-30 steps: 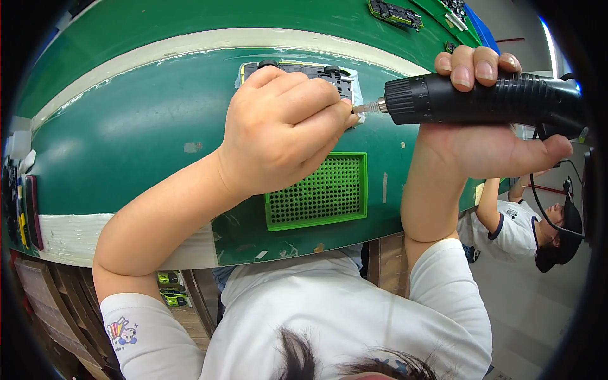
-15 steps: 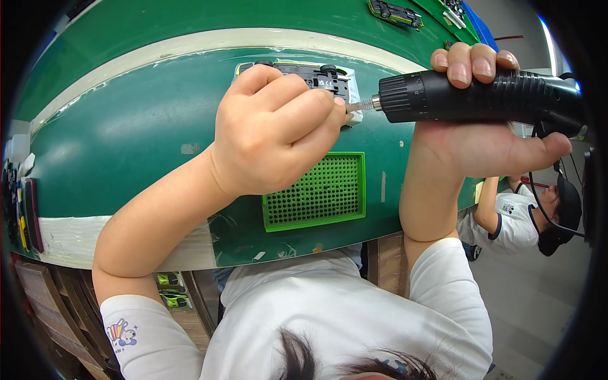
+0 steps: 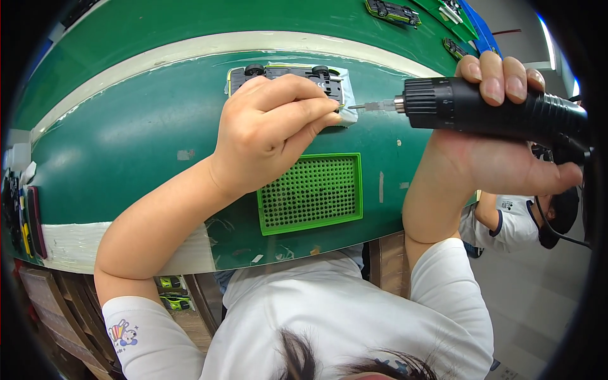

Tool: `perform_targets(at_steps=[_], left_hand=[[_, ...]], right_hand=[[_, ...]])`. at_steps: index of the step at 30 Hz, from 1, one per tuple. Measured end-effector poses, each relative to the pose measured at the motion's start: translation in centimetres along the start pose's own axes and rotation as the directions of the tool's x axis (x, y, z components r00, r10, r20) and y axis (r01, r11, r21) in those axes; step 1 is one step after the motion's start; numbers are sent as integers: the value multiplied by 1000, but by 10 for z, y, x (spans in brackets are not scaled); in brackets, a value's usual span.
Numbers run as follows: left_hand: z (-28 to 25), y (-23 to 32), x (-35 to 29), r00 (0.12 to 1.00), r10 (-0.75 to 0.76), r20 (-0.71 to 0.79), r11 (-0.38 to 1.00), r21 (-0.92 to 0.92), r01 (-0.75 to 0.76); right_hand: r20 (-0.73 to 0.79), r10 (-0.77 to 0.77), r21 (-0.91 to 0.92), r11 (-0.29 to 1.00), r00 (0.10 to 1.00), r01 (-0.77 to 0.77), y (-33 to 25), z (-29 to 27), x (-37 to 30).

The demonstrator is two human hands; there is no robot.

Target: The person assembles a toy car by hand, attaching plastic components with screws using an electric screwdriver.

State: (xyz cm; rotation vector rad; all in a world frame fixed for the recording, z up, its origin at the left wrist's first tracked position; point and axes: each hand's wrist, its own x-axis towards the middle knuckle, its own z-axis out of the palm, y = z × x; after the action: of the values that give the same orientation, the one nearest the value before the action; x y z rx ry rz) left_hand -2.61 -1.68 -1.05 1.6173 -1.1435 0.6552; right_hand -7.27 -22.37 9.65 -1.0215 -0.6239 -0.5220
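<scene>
My right hand [image 3: 487, 166] is wrapped round a black electric screwdriver [image 3: 468, 107], held level with its bit [image 3: 380, 106] toward the left. The tip of that bit stands just right of a toy car [image 3: 237, 78], over a pale blue cloth-like sheet [image 3: 350, 115]. The car lies upside down, its black underside and wheels up. Over the car's near side is my left hand [image 3: 263, 126], thumb and fingertips pinched together by its right end. Whatever lies in that pinch is hidden. The hand also covers part of the underside.
Nearer my body lies a green tray [image 3: 360, 196] full of small holes. More upturned toy cars [image 3: 394, 12] are on the far green surface. Pens [image 3: 26, 228] lie at the far left. Bright green toy cars [image 3: 176, 303] show below the table edge. Another person [image 3: 500, 221] is at right.
The screwdriver has moved right and its bit has come away from my left fingertips. My left hand has lowered slightly, and more of the car's underside shows.
</scene>
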Motion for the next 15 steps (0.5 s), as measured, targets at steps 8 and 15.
perform_targets(at_steps=[8, 15], left_hand=[[2, -1, 0, 1000, -8, -18, 1000, 14, 8], [1, -3, 1, 1000, 22, -9, 999, 24, -22]], right_hand=[[177, 44, -134, 991, 983, -20, -5, 2, -6], [195, 51, -143, 990, 979, -23, -5, 2, -5]])
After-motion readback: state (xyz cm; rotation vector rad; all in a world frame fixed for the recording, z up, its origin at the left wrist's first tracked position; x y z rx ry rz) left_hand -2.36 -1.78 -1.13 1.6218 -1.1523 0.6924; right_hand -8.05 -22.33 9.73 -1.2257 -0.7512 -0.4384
